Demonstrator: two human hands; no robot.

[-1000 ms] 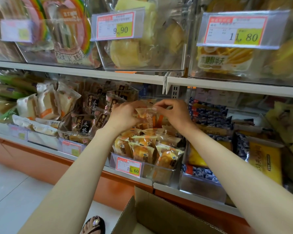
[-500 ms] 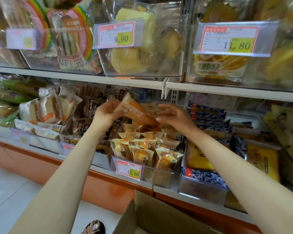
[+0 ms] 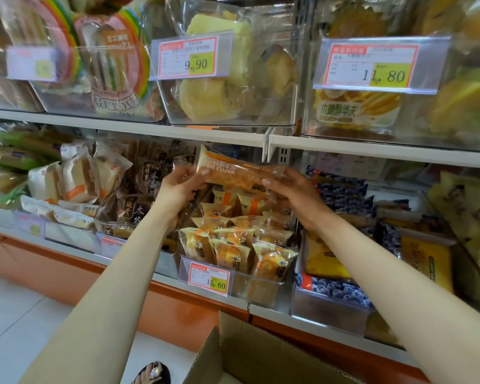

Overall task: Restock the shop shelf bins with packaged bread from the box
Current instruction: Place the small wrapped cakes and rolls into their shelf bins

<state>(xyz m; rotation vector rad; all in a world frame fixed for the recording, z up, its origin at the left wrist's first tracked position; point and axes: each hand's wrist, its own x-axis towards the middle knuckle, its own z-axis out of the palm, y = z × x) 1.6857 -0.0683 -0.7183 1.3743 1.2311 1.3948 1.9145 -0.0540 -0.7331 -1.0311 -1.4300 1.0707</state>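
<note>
A long orange waffle bread packet (image 3: 239, 173) is held level between both hands, just under the upper shelf board. My left hand (image 3: 178, 189) grips its left end. My right hand (image 3: 291, 192) holds its right end from below, thumb on the wrapper. Directly beneath stands a clear bin (image 3: 263, 286) with a 15.60 price tag, filled with several small yellow bread packets (image 3: 233, 250). The open cardboard box (image 3: 250, 356) sits at the bottom edge; its inside is out of sight.
Dark brown packets (image 3: 139, 206) fill the bin to the left, white sliced bread packs (image 3: 75, 178) further left. Blueberry packs (image 3: 338, 289) and yellow packs (image 3: 427, 261) lie to the right. The upper shelf (image 3: 372, 151) carries clear bins tagged 9.90 and 11.80. A sandalled foot (image 3: 153, 372) stands beside the box.
The waffle packet has come up out of the middle bin, turned level, and now both hands hold it higher, close under the upper shelf. The camera has moved closer.
</note>
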